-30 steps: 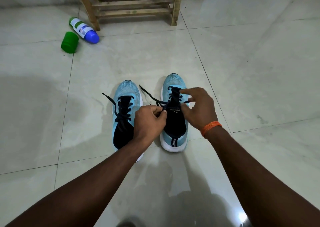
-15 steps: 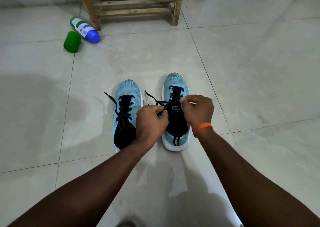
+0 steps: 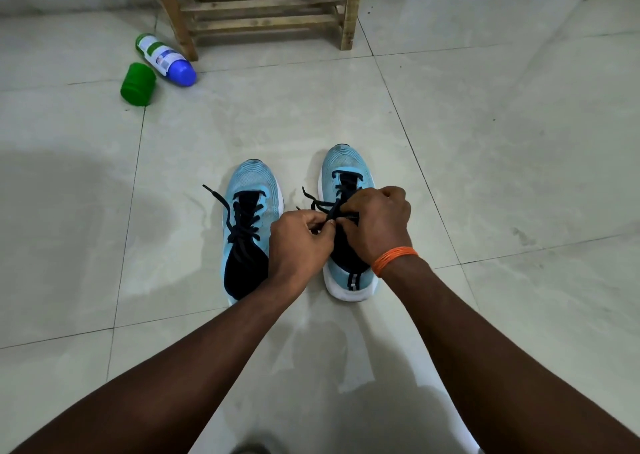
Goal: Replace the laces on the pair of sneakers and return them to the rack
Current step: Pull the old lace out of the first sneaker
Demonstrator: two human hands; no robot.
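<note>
**Lacing stage, right shoe.** Both forearms enter from the near edge and converge over the right sneaker [image 3: 346, 163]. It stands on the tiled floor [image 3: 485, 142] with its heel toward the person, which puts the eyelets within reach of both hands.

- **Left hand** [image 3: 301, 242]: fingers curled, thumb and forefinger pinching the black lace [image 3: 330, 213] and holding it taut.
- **Right hand** [image 3: 377, 221]: arched over the tongue, an orange thread [image 3: 394, 258] on the wrist. Its fingertips close on the same lace, though which strand is hidden. One free end trails leftward between the shoes.
- **Left sneaker** [image 3: 254, 183]: just beside and parallel. It appears threaded but untied, with its loose lace end [image 3: 221, 199] lying on the floor.

Judged stage: tightening or knotting, with neither shoe racked yet. Farther off, a bottle [image 3: 162, 57] lies on its side with a green cap [image 3: 138, 83] just beside it. Beyond them stands the wooden rack [image 3: 263, 3], the pair's destination, well apart from the shoes.
</note>
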